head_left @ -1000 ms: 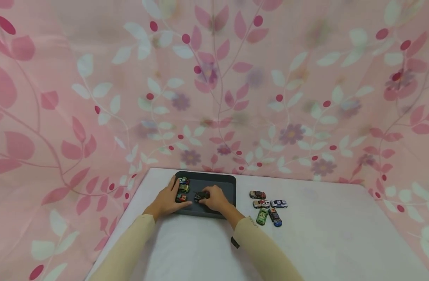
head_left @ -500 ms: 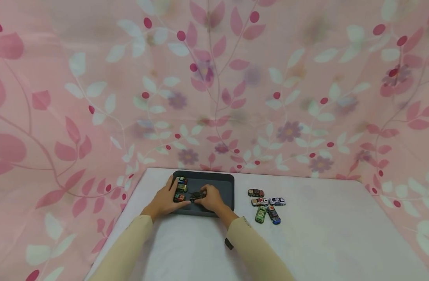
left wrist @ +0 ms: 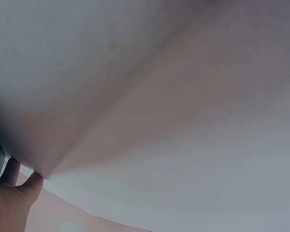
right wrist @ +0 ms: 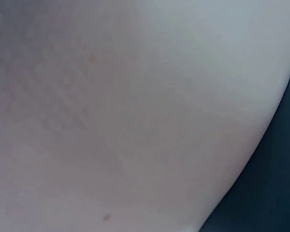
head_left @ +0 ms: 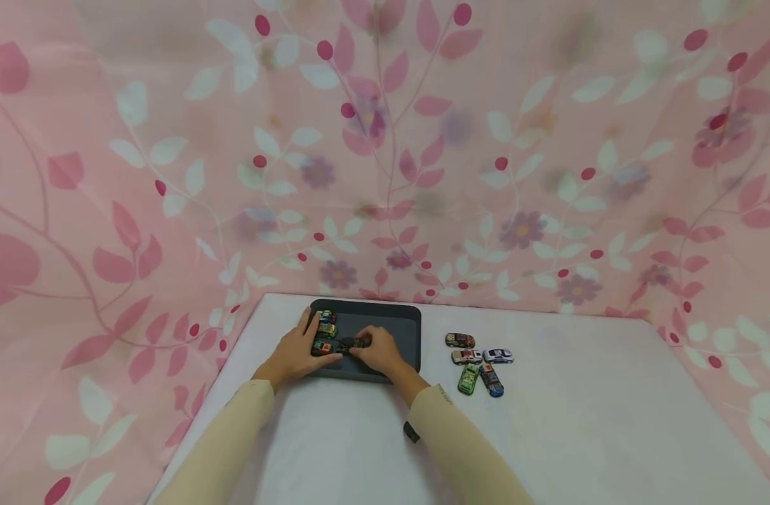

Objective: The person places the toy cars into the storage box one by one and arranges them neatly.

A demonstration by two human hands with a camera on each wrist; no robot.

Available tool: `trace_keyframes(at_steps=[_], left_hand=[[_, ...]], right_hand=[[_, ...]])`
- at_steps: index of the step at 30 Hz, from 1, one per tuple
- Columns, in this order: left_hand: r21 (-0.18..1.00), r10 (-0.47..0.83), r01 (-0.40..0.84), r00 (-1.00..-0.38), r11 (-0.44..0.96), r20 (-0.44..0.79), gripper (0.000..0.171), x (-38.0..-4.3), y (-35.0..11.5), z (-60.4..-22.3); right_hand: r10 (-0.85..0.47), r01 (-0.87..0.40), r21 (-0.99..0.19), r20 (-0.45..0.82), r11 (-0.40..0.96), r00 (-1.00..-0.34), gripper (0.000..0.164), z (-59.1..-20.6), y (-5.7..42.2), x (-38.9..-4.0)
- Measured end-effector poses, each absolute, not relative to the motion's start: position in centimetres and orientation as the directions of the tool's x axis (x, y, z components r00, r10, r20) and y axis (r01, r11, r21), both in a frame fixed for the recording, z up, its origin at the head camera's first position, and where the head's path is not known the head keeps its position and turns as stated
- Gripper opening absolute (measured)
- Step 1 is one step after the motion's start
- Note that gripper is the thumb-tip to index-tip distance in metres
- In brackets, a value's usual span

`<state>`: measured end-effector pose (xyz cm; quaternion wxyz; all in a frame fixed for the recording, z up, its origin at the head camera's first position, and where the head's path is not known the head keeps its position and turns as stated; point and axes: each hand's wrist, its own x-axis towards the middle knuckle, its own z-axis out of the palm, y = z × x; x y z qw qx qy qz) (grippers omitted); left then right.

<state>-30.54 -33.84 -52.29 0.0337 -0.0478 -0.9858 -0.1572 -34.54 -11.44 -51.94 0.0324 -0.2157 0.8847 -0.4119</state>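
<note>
A shallow dark grey tray [head_left: 394, 321] lies on the white table. My left hand [head_left: 294, 354] rests over its left end, fingers spread and straight, thumb stretched along the front side. Several small toy cars stand by those fingers along the left wall, among them a green one [head_left: 327, 330] and a red-and-dark one [head_left: 322, 348]. Inside the tray my right hand [head_left: 381, 351] pinches a dark toy vehicle [head_left: 347, 344] close to the red-and-dark car; fingers hide part of it. The left wrist view catches only the left fingers [left wrist: 24, 186] at the lower left.
Right of the tray lies a loose group of toy cars: a dark red one [head_left: 460, 340], a white-and-red one [head_left: 466, 357], a white-and-blue one [head_left: 498, 356], a green one [head_left: 468, 379] and a dark blue one [head_left: 491, 379]. A pink floral cloth [head_left: 385, 175] surrounds the table.
My right hand has brought the dark toy vehicle leftward and turned it, until it sits close beside the red-and-dark car. The left hand keeps its place on the tray.
</note>
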Motion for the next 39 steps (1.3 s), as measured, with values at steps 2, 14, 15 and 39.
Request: trace_keyframes(at_steps=[2,14,15,39], left_hand=[[0.309,0.091,0.114,-0.992,0.944,0.088,0.119,-30.62,-33.78,-52.07],[0.296,0.096,0.121,-0.99,0.947,0.1,0.118,-30.67,-33.78,-52.39],[0.297,0.091,0.116,-0.991,0.948,0.097,0.118,-30.65,-33.79,-52.4],[0.286,0.088,0.117,-0.99,0.951,0.113,0.115,-30.35,-33.67,-52.04]], right_hand=[[-0.399,-0.342,-0.752,0.114,0.564,-0.91,0.028,-51.79,-11.43,-34.58],[-0.414,-0.374,-0.72,0.133,0.584,-0.901,0.034,-51.88,-11.25,-34.35],[-0.418,-0.379,-0.714,0.133,0.588,-0.899,0.036,-51.91,-11.26,-34.36],[-0.425,-0.359,-0.689,0.082,0.63,-0.902,0.046,-51.78,-11.35,-34.01]])
